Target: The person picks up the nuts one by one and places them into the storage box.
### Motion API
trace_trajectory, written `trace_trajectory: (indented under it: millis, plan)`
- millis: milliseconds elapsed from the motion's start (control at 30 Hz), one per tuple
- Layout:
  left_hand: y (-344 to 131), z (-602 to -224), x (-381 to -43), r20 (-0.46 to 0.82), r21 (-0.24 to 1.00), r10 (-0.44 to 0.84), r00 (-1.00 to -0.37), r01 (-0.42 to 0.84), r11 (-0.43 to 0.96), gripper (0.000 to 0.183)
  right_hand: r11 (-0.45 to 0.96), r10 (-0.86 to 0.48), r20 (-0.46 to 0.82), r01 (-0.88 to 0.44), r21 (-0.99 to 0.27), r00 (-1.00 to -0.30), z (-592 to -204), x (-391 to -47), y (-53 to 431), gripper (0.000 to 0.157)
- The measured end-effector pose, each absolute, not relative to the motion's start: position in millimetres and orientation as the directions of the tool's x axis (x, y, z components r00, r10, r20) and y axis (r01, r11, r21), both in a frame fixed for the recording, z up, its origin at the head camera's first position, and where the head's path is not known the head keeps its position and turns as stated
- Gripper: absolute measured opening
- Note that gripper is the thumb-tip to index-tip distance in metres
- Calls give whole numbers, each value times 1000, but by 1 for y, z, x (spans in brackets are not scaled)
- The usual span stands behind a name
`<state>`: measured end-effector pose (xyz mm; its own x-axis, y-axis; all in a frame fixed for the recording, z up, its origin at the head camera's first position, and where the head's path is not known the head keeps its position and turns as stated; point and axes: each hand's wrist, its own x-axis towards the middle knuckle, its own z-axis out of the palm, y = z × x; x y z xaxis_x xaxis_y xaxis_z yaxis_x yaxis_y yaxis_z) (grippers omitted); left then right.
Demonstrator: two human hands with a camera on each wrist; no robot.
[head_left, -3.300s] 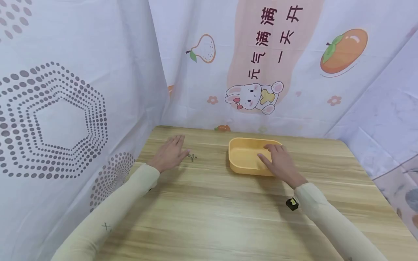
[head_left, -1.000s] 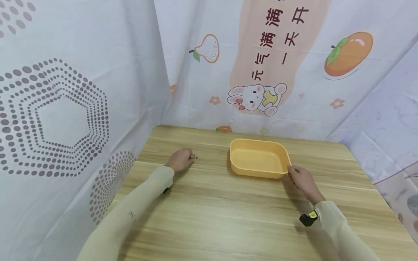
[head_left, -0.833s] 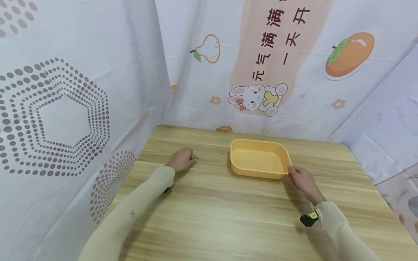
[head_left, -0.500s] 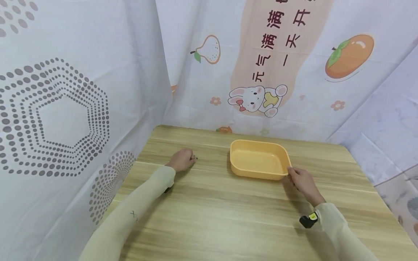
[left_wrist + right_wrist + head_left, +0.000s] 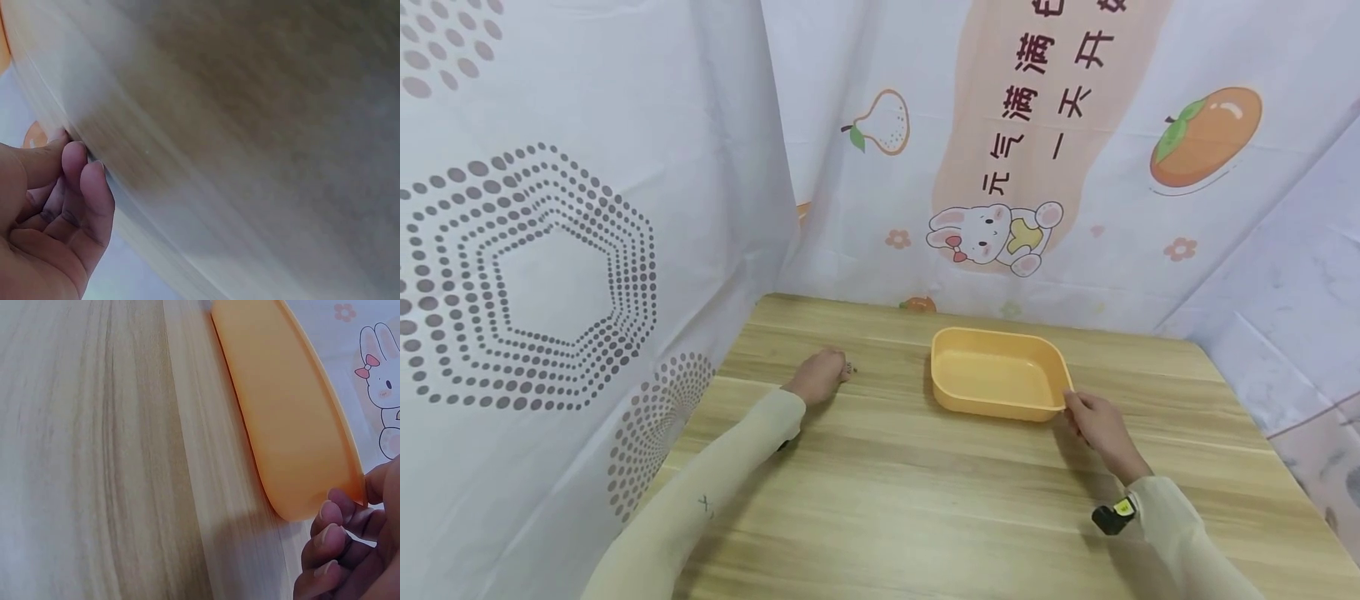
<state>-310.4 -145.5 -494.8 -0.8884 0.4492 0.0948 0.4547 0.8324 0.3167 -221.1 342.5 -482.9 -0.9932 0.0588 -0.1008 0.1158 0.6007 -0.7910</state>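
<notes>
Passage lies between left hand and yellow tray; right hand blocks its near right corner.

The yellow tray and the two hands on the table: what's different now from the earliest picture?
The right hand has moved from over the yellow tray to its near right corner and now pinches the rim. The left hand has edged right, fingers drawn in beside the small dark bits; whether its grip holds any is unclear. The tray looks unmoved.
</notes>
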Motion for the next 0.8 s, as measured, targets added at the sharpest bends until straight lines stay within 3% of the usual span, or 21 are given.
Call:
trace_trajectory:
  millis: [800]
  plan:
    - [-151, -492, -310, 73, 249, 449, -890, 452, 856, 15, 407, -14, -215, 191, -893, -976, -479, -221, 347, 51]
